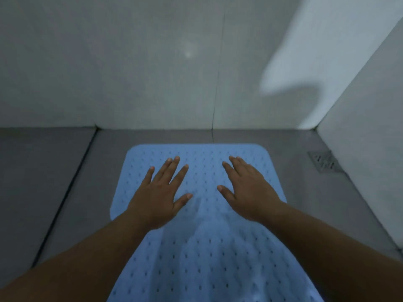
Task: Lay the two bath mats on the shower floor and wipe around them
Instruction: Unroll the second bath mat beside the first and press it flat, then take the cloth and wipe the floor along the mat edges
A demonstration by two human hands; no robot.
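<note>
A light blue bath mat with rows of small holes lies on the grey shower floor, its far rounded edge close to the back wall. My left hand rests palm down on the mat's left half, fingers spread. My right hand lies flat on the right half, fingers apart. Neither hand holds anything. Between the hands the mat shows a slight ripple. Only one mat is in view, and no cloth shows.
A metal floor drain sits at the right by the side wall. Pale tiled walls close the back and right. A dark groove runs along the floor on the left.
</note>
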